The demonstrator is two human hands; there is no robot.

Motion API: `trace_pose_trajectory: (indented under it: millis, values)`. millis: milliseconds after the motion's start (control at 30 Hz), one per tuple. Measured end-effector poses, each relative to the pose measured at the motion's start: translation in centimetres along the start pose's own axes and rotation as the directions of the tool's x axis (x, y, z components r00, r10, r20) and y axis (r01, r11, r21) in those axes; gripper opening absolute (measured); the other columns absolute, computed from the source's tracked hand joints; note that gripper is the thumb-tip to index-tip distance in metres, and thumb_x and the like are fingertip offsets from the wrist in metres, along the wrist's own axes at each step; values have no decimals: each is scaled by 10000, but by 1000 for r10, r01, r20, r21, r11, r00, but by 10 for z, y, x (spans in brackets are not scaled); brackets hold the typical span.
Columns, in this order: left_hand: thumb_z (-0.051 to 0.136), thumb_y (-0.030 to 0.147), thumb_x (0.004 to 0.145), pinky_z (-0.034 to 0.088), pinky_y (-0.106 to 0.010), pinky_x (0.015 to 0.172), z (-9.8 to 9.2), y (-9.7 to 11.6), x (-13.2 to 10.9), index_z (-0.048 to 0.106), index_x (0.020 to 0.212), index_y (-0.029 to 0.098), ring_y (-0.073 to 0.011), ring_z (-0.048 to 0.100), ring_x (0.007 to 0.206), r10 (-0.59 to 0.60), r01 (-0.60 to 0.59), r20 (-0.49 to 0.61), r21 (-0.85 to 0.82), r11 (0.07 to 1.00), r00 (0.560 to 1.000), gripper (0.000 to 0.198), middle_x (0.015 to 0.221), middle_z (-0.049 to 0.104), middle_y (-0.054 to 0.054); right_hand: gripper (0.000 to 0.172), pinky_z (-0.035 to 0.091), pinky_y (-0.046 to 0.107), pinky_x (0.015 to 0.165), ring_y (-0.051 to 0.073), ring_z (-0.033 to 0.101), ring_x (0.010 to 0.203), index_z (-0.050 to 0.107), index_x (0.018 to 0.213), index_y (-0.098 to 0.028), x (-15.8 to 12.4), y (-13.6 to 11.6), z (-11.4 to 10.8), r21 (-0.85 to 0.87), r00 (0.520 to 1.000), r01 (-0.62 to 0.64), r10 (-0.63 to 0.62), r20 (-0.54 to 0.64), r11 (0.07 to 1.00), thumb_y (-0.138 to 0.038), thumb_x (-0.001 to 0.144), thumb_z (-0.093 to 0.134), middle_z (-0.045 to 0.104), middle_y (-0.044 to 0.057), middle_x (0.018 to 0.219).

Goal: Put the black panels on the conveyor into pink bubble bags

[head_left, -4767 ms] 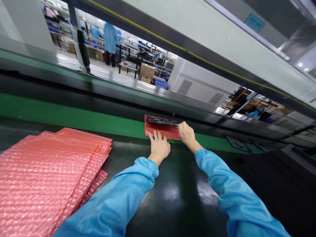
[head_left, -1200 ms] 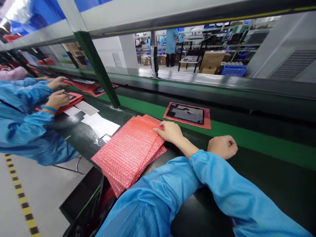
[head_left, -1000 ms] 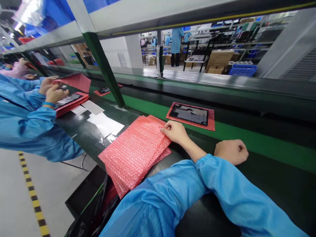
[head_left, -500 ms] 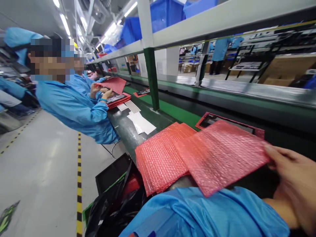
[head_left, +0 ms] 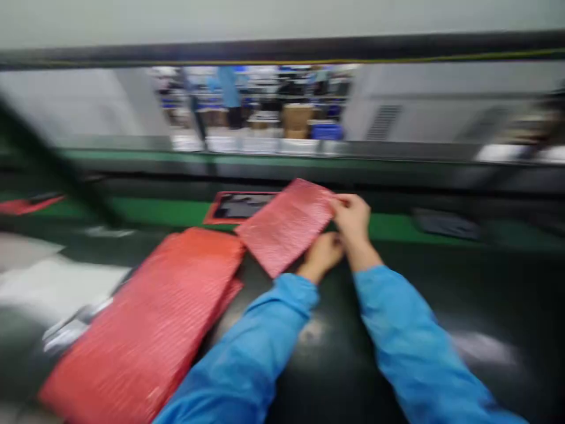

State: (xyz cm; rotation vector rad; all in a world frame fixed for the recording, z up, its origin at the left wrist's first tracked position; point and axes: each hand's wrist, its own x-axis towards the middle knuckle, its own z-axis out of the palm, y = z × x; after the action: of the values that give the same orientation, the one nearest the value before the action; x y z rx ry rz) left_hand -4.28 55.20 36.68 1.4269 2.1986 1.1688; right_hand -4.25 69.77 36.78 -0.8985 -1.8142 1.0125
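A red bubble-wrap bag (head_left: 286, 227) is held tilted above the dark work surface. My right hand (head_left: 353, 221) pinches it at its upper right corner, fingers closed. Just below, my left hand (head_left: 325, 252) has its fingers curled at the bag's lower right edge; the bag and motion blur partly hide its grip. Behind the bag, a dark flat panel (head_left: 241, 206) with a red border lies on the green strip, partly covered. To the left of my hands rests a stack of red bubble-wrap bags (head_left: 145, 330).
Blurred white sheets (head_left: 57, 282) lie left of the stack. A dark flat piece (head_left: 445, 224) is on the green strip (head_left: 392, 229) at right. A dark post (head_left: 57, 159) rises at left, and a pale beam (head_left: 282, 23) crosses overhead.
My view has swung right from the co-worker to straight across the bench. Both my hands now show at the bag, and the stack appears lower left.
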Motion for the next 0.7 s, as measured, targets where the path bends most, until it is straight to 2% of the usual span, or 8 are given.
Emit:
trace_pose_trajectory:
  millis: [100,167,233,333,400,533,633,700]
  values:
    - [542,146,1007,527,-393,851,30,-22,16,765,1019,125,-340,707,958,-55,53,61,30,998,997,224,1040,751,-201,108,542,211,843,122,672,878,762,1024,-125,16,24,-26,-160,990,-120,105,-99,980,-197,944,752,775,35,1002]
    - [558,236,1004,522,-356,835,52,-41,32,760,1015,178,-323,708,962,-103,101,6,147,984,995,210,994,752,-115,146,540,196,745,121,673,774,777,1030,-146,32,55,-40,-217,972,-216,189,-138,952,-278,969,773,767,-11,883]
    - [535,274,999,530,-356,887,66,-55,40,760,1029,192,-310,694,1029,-53,63,-44,264,962,998,241,1032,748,-82,201,544,210,784,138,702,825,786,1069,-171,39,83,-55,-257,951,-295,257,-173,920,-355,1032,714,780,-6,933]
    - [472,284,1003,511,-426,1057,73,-59,40,776,1149,178,-326,620,1207,90,-23,-145,410,912,985,353,1254,709,-110,289,529,261,920,191,720,1017,783,1119,-184,37,109,-67,-300,933,-343,286,-220,890,-423,1090,621,790,44,1093]
    - [433,334,1035,458,-524,1157,75,-56,42,749,1314,182,-358,520,1368,134,-24,-190,492,870,972,448,1450,618,-140,345,512,295,959,226,708,1098,775,1141,-201,34,117,-68,-372,934,-342,270,-232,863,-467,1116,556,786,65,1153]
    - [239,501,1115,316,-765,1195,88,-66,57,610,1526,172,-435,359,1522,24,48,-110,603,797,994,644,1599,496,-202,436,507,330,925,262,704,1097,761,1156,-237,34,129,-71,-520,934,-351,250,-256,779,-536,1142,444,782,75,1183]
    - [47,627,1110,284,-787,1199,102,-86,76,577,1536,233,-436,359,1527,-61,89,-65,645,759,996,785,1602,530,-125,421,502,336,901,262,699,1063,741,1175,-248,45,143,-86,-539,917,-391,261,-303,746,-533,1137,434,766,74,1180]
    - [-5,628,1103,282,-779,1205,108,-95,84,573,1533,272,-427,347,1538,-52,77,-58,658,749,997,803,1601,545,-69,348,487,338,948,263,669,1132,734,1218,-236,52,149,-102,-590,916,-386,219,-336,709,-455,1119,481,733,91,1245]
